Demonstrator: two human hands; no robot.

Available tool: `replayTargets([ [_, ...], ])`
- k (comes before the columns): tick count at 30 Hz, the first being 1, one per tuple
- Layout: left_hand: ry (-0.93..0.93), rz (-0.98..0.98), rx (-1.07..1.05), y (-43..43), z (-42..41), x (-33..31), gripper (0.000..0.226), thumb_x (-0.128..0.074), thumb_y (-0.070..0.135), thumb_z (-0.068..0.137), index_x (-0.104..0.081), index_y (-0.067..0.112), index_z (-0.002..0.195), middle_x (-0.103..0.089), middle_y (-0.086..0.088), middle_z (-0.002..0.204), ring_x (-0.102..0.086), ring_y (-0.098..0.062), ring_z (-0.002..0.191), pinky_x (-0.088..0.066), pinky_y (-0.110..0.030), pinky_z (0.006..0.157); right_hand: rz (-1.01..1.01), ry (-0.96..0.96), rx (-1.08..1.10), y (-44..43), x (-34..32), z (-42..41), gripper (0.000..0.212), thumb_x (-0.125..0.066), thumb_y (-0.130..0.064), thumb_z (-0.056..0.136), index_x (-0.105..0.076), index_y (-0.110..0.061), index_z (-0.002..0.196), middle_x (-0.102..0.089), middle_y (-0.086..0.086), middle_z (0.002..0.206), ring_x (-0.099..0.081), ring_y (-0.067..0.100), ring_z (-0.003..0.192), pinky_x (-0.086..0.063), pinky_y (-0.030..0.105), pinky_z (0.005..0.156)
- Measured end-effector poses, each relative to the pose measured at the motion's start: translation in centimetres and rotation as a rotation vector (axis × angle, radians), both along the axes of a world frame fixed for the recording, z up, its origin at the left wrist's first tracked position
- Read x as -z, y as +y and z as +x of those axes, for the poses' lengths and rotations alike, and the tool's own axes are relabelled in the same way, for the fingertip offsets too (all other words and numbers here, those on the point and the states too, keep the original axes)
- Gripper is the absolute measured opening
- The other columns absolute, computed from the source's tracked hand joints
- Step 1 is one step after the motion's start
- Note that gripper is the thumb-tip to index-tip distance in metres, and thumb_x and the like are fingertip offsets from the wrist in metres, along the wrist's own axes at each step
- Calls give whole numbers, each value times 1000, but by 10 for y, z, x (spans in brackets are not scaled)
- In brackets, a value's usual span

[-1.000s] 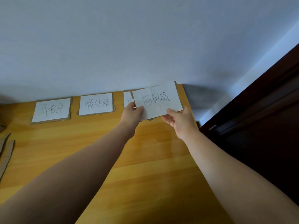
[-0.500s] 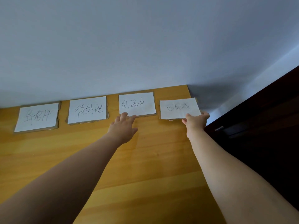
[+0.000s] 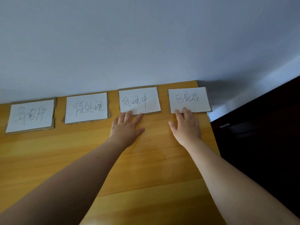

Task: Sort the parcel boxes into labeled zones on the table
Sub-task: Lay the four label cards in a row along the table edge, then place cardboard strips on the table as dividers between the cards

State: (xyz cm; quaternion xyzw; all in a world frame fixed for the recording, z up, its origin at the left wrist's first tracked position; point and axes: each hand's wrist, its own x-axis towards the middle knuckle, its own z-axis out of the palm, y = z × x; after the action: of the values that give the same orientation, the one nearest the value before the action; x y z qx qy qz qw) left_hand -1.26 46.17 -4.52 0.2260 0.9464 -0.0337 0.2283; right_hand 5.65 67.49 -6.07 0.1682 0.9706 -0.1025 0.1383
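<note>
Four handwritten white labels (image 3: 139, 100) on cardboard lie flat along the table's (image 3: 146, 168) far edge.

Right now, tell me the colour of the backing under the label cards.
Brown cardboard backing under white handwritten label cards, clearest in the head view.

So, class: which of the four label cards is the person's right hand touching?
The rightmost card, nearest the table's corner; the right hand has fingertips on its lower edge.
</note>
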Motion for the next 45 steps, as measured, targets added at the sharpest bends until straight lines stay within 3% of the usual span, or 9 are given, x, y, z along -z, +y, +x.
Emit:
replayTargets([
  [16, 18, 13, -22, 1, -3, -8, 66, -25, 62, 94, -7, 35, 152, -9, -11, 159, -12, -31, 146, -17, -47, 115, -38, -127, -66, 4, -13, -29, 68, -32, -54, 98, -6, -26, 154, 7, 8, 162, 6, 30, 149, -3, 48, 118],
  [21, 77, 89, -45, -9, 1, -46, 64, -33, 56, 96, -17, 27, 151, -15, -12, 157, -19, -33, 143, -25, -47, 112, -54, -5, -117, -15, -48, -18, 54, -40, -40, 100, -27, -20, 149, -19, 12, 158, -16, 31, 146, -20, 43, 116],
  [26, 113, 184, -146, -46, 18, -97, 55, -44, 41, 97, -32, 17, 146, -31, -13, 149, -30, -33, 137, -34, -46, 106, -20, 71, -196, -45, -90, -10, 34, -42, -27, 99, -53, -13, 128, -54, 8, 126, -52, 25, 114, -48, 37, 93],
  [30, 155, 308, -259, -92, 44, -129, 50, -46, 34, 98, -37, 15, 143, -40, -12, 144, -36, -31, 133, -37, -42, 104, -72, 102, -210, -84, -120, 1, 28, -39, -24, 98, -58, -13, 116, -58, 5, 115, -57, 22, 98, -53, 38, 79],
  [34, 186, 363, -297, -144, 67, -148, 47, -46, 32, 98, -39, 15, 141, -45, -9, 141, -41, -27, 130, -38, -39, 103, -131, 158, -230, -132, -143, 11, 27, -39, -23, 98, -58, -15, 116, -62, 3, 113, -59, 22, 95, -50, 33, 71],
  [45, 253, 342, -355, -351, 69, -166, 42, -46, 33, 97, -46, 18, 136, -53, -6, 133, -48, -25, 123, -42, -38, 98, -303, 209, -179, -336, -158, 17, 20, -42, -24, 97, -60, -17, 103, -65, 0, 95, -62, 19, 81, -55, 38, 70],
])
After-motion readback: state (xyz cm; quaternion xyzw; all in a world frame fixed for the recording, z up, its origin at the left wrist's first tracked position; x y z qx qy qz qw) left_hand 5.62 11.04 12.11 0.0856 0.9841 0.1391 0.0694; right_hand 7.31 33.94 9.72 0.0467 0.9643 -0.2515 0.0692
